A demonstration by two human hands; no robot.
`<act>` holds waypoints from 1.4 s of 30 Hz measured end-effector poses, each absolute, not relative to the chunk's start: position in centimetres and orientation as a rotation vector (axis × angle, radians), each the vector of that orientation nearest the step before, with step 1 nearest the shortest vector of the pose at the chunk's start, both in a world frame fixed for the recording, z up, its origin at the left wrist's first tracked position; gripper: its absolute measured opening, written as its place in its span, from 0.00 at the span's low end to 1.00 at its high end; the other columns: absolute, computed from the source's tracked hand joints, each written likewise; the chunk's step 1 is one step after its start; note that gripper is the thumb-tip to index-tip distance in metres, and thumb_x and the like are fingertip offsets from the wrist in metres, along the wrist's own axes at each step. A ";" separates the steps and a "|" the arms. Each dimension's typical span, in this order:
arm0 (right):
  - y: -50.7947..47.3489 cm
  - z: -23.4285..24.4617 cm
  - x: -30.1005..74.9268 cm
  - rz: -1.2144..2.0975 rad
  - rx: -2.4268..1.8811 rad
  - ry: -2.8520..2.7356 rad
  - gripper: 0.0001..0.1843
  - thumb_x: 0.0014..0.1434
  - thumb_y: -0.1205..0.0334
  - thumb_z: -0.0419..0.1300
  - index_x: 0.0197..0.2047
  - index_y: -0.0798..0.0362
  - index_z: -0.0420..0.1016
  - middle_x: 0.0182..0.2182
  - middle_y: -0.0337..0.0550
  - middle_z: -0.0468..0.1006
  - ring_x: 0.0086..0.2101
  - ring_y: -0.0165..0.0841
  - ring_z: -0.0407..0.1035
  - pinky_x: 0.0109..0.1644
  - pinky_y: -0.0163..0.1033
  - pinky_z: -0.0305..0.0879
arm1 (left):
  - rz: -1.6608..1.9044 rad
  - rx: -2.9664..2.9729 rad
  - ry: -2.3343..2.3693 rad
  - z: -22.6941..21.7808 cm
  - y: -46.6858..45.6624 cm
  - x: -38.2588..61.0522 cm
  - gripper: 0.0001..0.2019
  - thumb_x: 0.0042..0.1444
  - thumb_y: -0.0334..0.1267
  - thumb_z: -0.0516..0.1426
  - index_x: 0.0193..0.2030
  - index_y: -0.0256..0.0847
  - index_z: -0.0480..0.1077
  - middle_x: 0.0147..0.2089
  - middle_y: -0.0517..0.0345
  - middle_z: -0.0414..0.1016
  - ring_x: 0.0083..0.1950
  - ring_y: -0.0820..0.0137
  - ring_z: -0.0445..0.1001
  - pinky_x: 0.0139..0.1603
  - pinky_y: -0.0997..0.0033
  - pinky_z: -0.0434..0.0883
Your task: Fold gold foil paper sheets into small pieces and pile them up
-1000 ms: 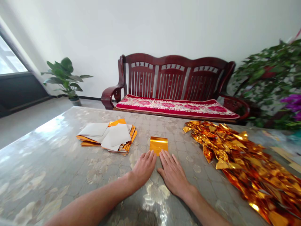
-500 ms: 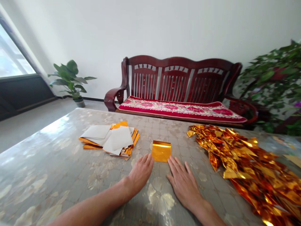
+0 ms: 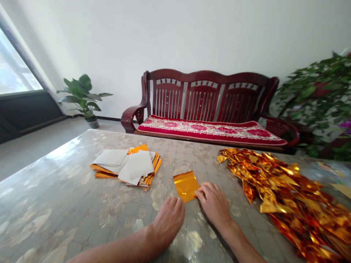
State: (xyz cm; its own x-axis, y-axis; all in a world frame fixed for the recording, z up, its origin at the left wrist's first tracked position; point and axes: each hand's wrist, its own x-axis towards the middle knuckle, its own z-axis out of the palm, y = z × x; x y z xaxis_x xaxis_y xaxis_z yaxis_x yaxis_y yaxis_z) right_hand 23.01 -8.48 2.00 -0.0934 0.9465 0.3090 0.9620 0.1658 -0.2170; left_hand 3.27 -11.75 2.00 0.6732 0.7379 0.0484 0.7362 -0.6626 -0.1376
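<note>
A square of gold foil paper lies turned at a slant on the table in front of me. My right hand pinches its right corner between thumb and fingers. Close by the sheet's near corner is my left hand, its fingers curled in; their tips are hidden, so I cannot tell whether they hold anything. To the left sits a loose stack of foil sheets, several with their white backs up. A large heap of folded gold foil pieces spreads over the table's right side.
The table has a glossy flower-patterned cover. Behind it stands a dark red wooden bench with a red floral seat cover. Potted plants stand at the left and the right. Clear plastic lies beyond the heap.
The foil square has turned from straight to slanted and come slightly nearer. My right hand went from lying flat to pinching its corner; my left hand drew back and curled its fingers.
</note>
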 end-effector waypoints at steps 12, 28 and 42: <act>-7.7 0.9 23.0 -0.033 -1.892 -1.948 0.07 0.59 0.53 0.62 0.36 0.47 0.74 0.36 0.42 0.75 0.40 0.41 0.66 0.43 0.44 0.58 | -0.191 -2.953 -1.314 3.8 -6.7 4.1 0.04 0.63 0.38 0.56 0.40 0.40 0.70 0.43 0.55 0.73 0.46 0.63 0.70 0.46 0.64 0.69; -7.8 0.5 23.6 0.201 -1.822 -1.778 0.15 0.59 0.56 0.61 0.49 0.49 0.73 0.42 0.44 0.78 0.44 0.42 0.69 0.49 0.45 0.60 | 0.141 -3.129 -1.281 5.3 1.1 8.0 0.28 0.39 0.53 0.70 0.46 0.41 0.75 0.48 0.46 0.75 0.48 0.53 0.75 0.44 0.62 0.72; -7.8 0.7 24.6 -0.216 -1.275 -1.827 0.17 0.58 0.73 0.54 0.44 0.45 0.77 0.38 0.41 0.79 0.40 0.38 0.69 0.47 0.43 0.62 | -1.760 -3.085 -1.079 3.2 -2.0 4.7 0.11 0.52 0.22 0.57 0.34 0.41 0.76 0.46 0.54 0.75 0.48 0.69 0.74 0.50 0.71 0.69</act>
